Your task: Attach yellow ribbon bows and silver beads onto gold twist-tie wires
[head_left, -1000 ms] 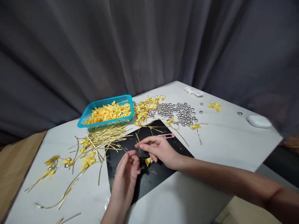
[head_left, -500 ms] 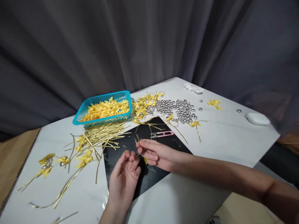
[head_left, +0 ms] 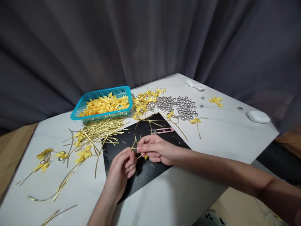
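A gold twist tie (head_left: 134, 148) runs between the fingertips of both hands, above a black mat (head_left: 141, 183). My left hand (head_left: 121, 168) pinches one end between thumb and forefinger. My right hand (head_left: 156, 149) is closed on the tie too, its fingers curled. Below the right fingers shows a bit of yellow ribbon bow (head_left: 146, 157), mostly hidden. Pink-handled thread snips (head_left: 164, 130) lie on the mat just beyond my right hand. A heap of gold twist ties (head_left: 103, 130) spreads past the mat's far left edge.
A blue basket (head_left: 81, 116) of yellow ribbon bows (head_left: 105, 104) stands at the back left. Silver heart-shaped beads (head_left: 185, 108) lie right of a pile of bows (head_left: 143, 102). Bows with ties (head_left: 83, 153) are scattered left. A white oval case (head_left: 258, 116) sits far right.
My left fingers have risen and closed on the gold tie, which now stretches between both hands. The right hand stays nearly in place. The view has shifted slightly.
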